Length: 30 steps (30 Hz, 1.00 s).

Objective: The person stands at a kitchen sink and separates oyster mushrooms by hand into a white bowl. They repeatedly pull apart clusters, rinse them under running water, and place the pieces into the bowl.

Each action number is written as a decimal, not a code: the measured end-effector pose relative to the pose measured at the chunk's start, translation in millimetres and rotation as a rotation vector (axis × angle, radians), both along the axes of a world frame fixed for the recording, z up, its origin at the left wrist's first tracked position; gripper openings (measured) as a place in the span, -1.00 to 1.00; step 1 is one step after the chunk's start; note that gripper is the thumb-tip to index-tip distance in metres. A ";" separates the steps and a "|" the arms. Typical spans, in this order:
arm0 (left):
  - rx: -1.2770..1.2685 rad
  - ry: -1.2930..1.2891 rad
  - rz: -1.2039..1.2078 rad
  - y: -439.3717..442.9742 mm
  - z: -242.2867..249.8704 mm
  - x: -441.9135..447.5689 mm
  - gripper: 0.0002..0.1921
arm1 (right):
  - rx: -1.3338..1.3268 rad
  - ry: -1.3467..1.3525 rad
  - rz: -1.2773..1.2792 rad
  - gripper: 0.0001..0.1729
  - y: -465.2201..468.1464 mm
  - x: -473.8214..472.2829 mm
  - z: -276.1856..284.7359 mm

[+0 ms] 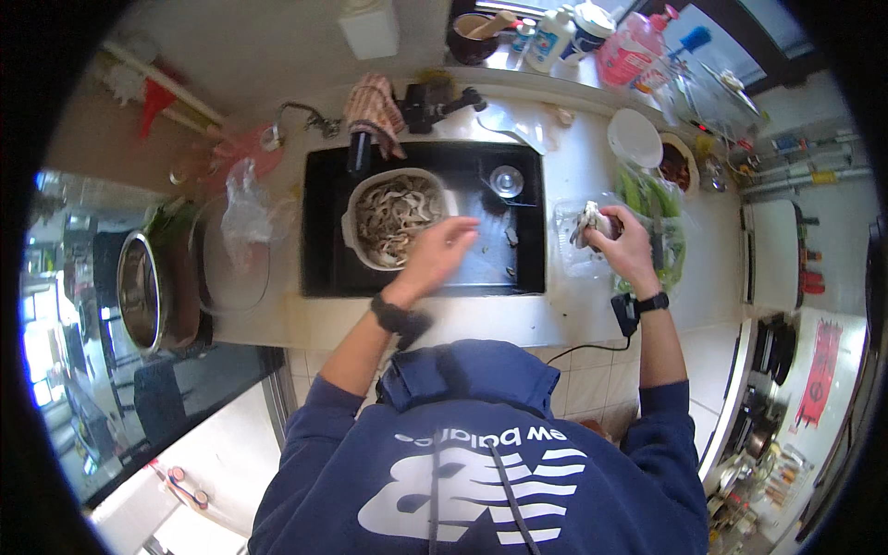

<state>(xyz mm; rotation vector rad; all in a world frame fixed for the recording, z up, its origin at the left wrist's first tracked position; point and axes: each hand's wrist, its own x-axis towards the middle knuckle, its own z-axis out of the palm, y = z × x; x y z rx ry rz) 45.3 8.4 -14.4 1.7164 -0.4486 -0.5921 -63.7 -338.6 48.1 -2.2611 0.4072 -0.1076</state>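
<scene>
In the head view my left hand (442,251) hangs over the sink, blurred, its fingers extended and nothing seen in them. Beside it, a white basin (349,232) stands in the black sink (326,281), filled with torn pieces that look like oyster mushrooms (399,208). My right hand (624,246) grips a clump of mushrooms (590,218) between thumb and fingers. That clump is over a clear plastic tray (565,260) on the counter right of the sink. How much the tray holds is hidden by the hand.
Bagged green vegetables (669,260) lie just right of my right hand. A drain strainer (506,182) sits in the sink. A towel (372,107) hangs over the faucet (359,152). Left stand a steel pot (139,291) and a plastic bag (246,215). Bottles (551,38) line the sill.
</scene>
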 end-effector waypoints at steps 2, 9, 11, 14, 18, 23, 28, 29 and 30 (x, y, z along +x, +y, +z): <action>-0.096 0.015 -0.032 -21.5 24.3 -12.4 -0.58 | 0.196 0.010 0.032 -0.54 31.6 8.4 12.2; -0.149 -0.038 0.103 5.6 55.5 -7.2 -0.63 | 0.237 -0.015 0.361 -0.51 128.8 59.6 14.6; -0.086 -0.061 0.145 29.6 51.7 -9.0 -0.73 | 0.318 0.056 0.448 -0.52 144.6 70.0 11.4; 0.075 -0.394 0.220 54.6 46.1 -13.0 -0.80 | 0.350 0.169 0.502 -0.51 162.5 87.0 4.2; 0.244 -0.625 0.320 75.7 41.4 -11.9 -0.83 | 0.233 0.245 0.576 -0.54 168.2 101.2 -3.4; 0.068 -0.172 0.427 91.1 26.8 -0.8 -0.79 | 0.429 0.263 0.490 -0.55 156.7 106.9 -14.1; -0.256 0.338 0.436 84.2 3.4 6.8 -0.72 | 0.765 0.292 0.413 -0.65 162.5 110.5 -33.0; -0.302 0.358 0.433 82.6 -0.8 8.4 -0.72 | 0.783 0.302 0.413 -0.65 164.6 111.4 -35.9; -0.343 0.387 0.434 81.8 -4.3 10.6 -0.71 | 0.824 0.289 0.393 -0.65 168.7 111.9 -38.8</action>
